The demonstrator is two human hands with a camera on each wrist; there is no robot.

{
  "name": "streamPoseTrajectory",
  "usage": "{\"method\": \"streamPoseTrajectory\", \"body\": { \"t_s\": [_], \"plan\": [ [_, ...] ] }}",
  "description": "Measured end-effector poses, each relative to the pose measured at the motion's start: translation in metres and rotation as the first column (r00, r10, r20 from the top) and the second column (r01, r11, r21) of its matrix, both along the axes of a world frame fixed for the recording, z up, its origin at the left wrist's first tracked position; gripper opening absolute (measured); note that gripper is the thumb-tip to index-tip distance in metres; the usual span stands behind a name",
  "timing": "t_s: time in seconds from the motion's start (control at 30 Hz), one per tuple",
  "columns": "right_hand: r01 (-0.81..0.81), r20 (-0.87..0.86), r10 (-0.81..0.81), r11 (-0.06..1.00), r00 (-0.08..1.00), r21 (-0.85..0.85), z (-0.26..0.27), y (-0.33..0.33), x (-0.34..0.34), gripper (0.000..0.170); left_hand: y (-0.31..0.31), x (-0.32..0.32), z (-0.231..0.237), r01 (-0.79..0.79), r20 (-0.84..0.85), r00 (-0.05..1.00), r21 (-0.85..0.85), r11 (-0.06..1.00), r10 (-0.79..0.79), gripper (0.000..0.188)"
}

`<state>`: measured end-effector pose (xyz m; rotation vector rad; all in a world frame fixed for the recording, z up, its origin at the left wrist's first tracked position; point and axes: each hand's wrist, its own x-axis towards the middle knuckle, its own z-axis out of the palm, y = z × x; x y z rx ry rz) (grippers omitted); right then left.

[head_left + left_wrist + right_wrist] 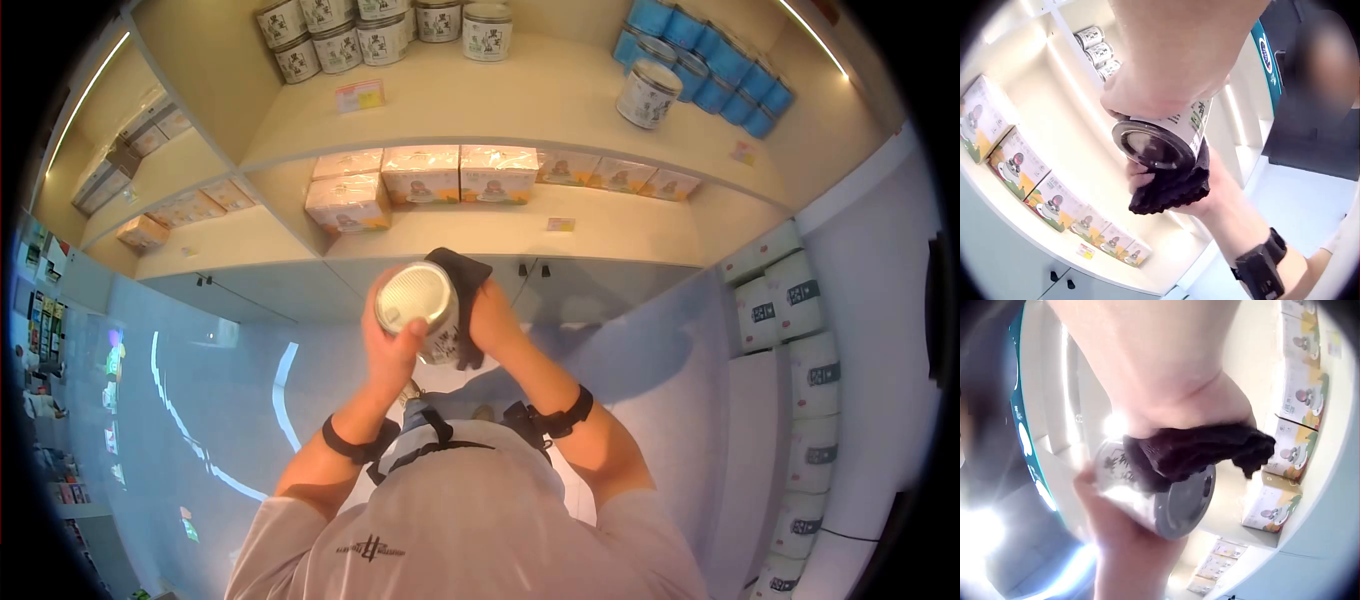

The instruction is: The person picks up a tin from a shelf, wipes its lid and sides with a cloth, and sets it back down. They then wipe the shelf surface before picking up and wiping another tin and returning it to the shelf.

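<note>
A white labelled can is held up in front of the lower shelf, its pale ridged lid toward the head camera. The left hand grips its left side, thumb over the lid's edge. Against the can's right side, the right hand holds a dark cloth. In the left wrist view the can's base shows, with the cloth bunched beside it. The right wrist view shows the cloth under the right hand, against the can.
Similar cans and blue cans stand on the upper shelf, with a single can near the blue ones. Boxes line the lower shelf. White packages are stacked at the right, and cabinet doors lie below.
</note>
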<state>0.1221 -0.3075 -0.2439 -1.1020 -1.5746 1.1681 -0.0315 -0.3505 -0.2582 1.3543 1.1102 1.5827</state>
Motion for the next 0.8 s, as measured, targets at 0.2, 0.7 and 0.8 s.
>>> {"method": "streamPoseTrajectory", "body": {
  "t_s": [0.2, 0.7, 0.8],
  "plan": [
    [0.241, -0.007, -0.261, 0.878, 0.965, 0.413, -0.009, -0.028, -0.008, 0.036, 0.013, 0.006, -0.002, -0.075, 0.203, 0.977, 0.022, 0.997, 0.069, 0.073],
    [0.193, 0.018, -0.376, 0.516, 0.927, 0.834, -0.025, -0.036, -0.002, 0.05, -0.006, 0.027, 0.049, 0.437, 0.875, 0.477, -0.312, 0.843, 0.076, 0.061],
    [0.302, -0.155, -0.293, 0.565, 0.943, 0.768, -0.035, -0.032, -0.01, 0.044, -0.017, 0.025, 0.044, 0.421, 0.867, 0.496, -0.285, 0.861, 0.044, 0.059]
  ]
}}
